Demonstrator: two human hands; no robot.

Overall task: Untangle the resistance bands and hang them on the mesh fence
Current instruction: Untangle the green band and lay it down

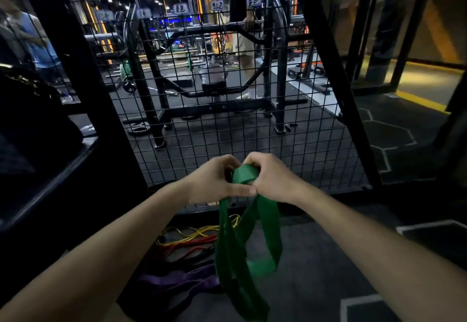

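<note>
Green band pinched between left hand and right hand, loops dangling below.

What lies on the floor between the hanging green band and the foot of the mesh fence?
In the head view, yellow bands and red bands lie tangled there, left of the green band, below the mesh fence.
</note>
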